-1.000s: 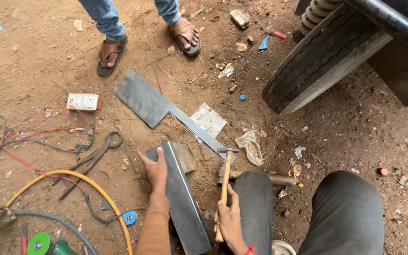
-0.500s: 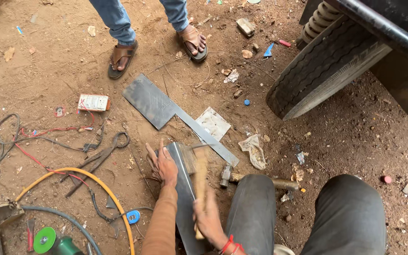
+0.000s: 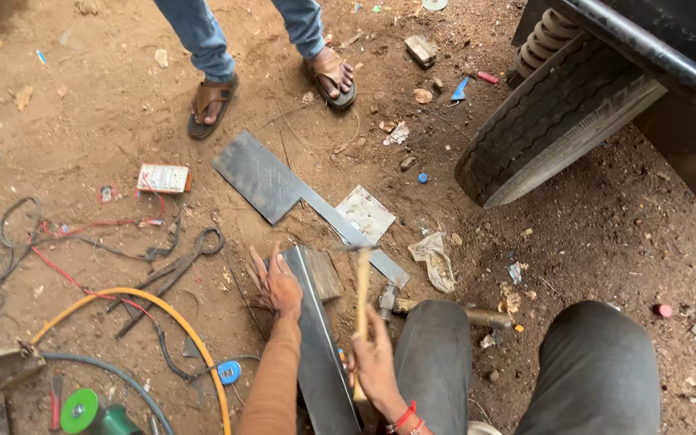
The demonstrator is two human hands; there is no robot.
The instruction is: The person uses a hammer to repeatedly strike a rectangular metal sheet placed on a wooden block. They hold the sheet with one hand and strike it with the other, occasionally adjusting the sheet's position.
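Right hand [image 3: 376,366] has swung the wooden-handled hammer [image 3: 362,294] upright, fingers wrapped round its handle, beside the bent metal strip [image 3: 316,338]. Left hand [image 3: 279,286] still presses the strip's left edge, fingers spread flat. Strike looks imminent; flat plate [image 3: 261,179] lies beyond.

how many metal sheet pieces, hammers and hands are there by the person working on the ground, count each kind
grey metal sheet pieces: 3 (bent strip under the left hand, long flat L-shaped plate, small pale square sheet)
wooden-handled hammers: 2 (one in the right hand, one lying on the dirt)
hands: 2 (left hand, right hand)
total: 7
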